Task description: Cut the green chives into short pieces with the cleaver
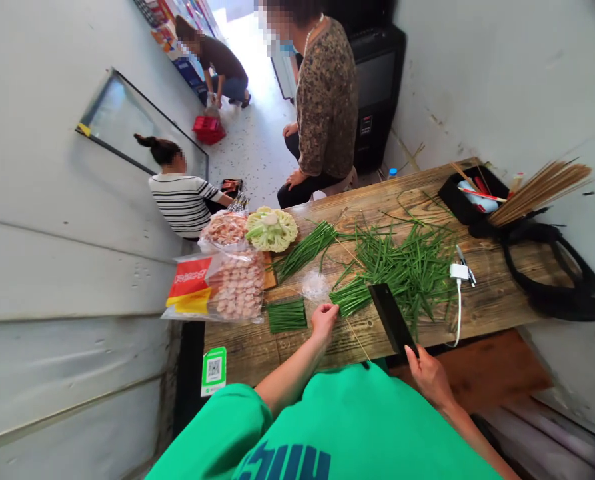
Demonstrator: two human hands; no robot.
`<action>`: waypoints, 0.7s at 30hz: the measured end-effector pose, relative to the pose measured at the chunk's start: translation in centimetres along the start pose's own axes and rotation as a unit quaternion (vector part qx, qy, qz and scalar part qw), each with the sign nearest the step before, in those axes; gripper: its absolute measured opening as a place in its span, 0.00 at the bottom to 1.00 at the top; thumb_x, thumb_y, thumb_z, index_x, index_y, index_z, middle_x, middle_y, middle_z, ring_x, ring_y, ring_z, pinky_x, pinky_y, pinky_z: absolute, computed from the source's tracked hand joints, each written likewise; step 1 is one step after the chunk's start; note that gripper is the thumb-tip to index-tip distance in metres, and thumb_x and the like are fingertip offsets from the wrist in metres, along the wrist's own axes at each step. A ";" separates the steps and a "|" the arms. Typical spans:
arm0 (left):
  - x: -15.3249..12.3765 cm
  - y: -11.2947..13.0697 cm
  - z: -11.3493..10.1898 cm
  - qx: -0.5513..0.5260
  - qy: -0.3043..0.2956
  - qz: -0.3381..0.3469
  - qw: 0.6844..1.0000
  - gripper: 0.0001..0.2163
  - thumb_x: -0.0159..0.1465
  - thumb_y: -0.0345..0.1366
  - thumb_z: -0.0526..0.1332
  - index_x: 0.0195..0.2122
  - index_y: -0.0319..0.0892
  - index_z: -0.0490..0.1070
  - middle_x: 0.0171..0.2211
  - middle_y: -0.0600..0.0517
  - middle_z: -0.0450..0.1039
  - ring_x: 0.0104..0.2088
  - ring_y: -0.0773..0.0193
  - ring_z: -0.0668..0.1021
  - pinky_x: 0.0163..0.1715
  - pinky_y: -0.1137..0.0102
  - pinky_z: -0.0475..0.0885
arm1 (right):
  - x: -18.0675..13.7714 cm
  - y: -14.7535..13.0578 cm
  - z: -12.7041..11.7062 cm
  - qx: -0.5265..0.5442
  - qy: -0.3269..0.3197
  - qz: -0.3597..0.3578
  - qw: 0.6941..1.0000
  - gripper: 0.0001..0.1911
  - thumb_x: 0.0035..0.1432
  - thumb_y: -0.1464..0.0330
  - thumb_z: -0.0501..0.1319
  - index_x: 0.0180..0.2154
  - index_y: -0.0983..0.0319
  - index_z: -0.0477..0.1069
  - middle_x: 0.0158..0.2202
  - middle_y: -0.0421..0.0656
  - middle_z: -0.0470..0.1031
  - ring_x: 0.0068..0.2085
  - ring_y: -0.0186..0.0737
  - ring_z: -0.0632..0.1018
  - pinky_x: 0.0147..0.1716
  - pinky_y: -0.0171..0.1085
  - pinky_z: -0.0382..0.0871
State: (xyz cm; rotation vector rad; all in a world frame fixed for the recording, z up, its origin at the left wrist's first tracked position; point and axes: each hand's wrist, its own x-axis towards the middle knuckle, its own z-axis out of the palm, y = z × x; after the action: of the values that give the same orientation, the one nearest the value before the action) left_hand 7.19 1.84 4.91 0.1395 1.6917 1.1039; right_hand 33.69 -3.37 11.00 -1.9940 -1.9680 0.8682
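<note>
My right hand (430, 375) grips the near end of a knife with a broad black blade (391, 320). The blade lies across a bundle of green chives (350, 297). At the left end of that bundle, the fingers of my left hand (324, 321) are pinched together on the stalk ends. A thin wooden skewer (358, 340) lies just right of this hand. To its left is a neat block of cut chives (287, 315). Another chive bundle (307, 251) lies farther back, and a loose heap of chives (410, 257) spreads to the right.
On the wooden table (247, 350) are bagged pinkish meat pieces (240, 283), a cauliflower (272, 229), a white charger (459, 272) and a black box (470, 200) beside many skewers (542, 193). A black visor (547, 267) overhangs the right end. A person (327, 100) sits opposite; two others crouch beyond.
</note>
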 end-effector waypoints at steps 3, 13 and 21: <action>0.1 0.2 1.0 -0.040 -0.006 0.002 0.999 0.16 0.47 0.40 0.70 0.31 0.39 0.66 0.22 0.56 0.69 0.21 0.72 0.72 0.24 0.74 0.70 | 0.2 -0.1 -0.8 0.019 0.000 0.021 1.000 0.30 0.59 0.43 0.41 0.26 0.58 0.64 0.19 0.47 0.72 0.20 0.43 0.73 0.23 0.38 0.60; 1.1 4.3 -4.8 -0.103 -0.002 0.086 0.991 0.22 0.41 0.37 0.73 0.33 0.40 0.64 0.27 0.55 0.73 0.26 0.70 0.76 0.29 0.74 0.71 | 1.3 0.1 -1.7 0.021 -0.006 0.036 0.999 0.26 0.57 0.43 0.44 0.26 0.57 0.62 0.16 0.44 0.69 0.19 0.43 0.72 0.22 0.38 0.61; 0.8 2.8 -19.9 -0.050 0.006 0.045 0.998 0.29 0.37 0.42 0.75 0.37 0.41 0.65 0.28 0.55 0.74 0.28 0.69 0.77 0.30 0.74 0.71 | 2.3 -1.8 -1.4 0.016 -0.028 0.000 0.999 0.27 0.58 0.44 0.44 0.28 0.58 0.64 0.15 0.42 0.68 0.19 0.41 0.70 0.22 0.37 0.60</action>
State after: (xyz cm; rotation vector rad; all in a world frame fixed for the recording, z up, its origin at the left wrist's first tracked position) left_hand -10.29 -7.95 6.60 0.1473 1.6502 1.2568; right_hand 32.81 -0.65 12.45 -1.9730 -1.9702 0.9588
